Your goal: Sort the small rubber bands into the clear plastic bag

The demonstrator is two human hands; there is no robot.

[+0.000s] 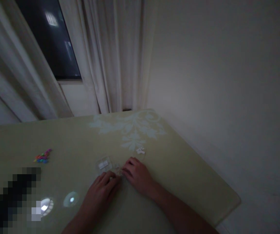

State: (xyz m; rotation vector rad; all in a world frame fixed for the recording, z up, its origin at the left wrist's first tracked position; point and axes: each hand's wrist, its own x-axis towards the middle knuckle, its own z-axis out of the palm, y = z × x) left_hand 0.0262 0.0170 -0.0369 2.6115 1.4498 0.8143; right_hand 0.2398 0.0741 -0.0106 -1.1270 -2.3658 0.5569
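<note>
My left hand [103, 187] rests low over the table, its fingers curled and closed near the fingertips of my right hand [138, 175]. The right fingers are also bent together, with the thumb close to the forefinger. Between the two hands lies a small pale tangle [117, 169], too dim and blurred to name; the fingertips hide part of it. Just beyond my left hand sits a small clear plastic case [104, 164] with a white patch on it. A small white piece [140, 150] lies past my right hand, with a thin line trailing from it.
A heap of small bright-coloured pieces [42, 156] lies at the left on the pale green table [76, 143]. A dark pixelated patch covers the lower left. Curtains [120, 58] and a window stand behind; a wall [215, 81] runs along the table's right edge.
</note>
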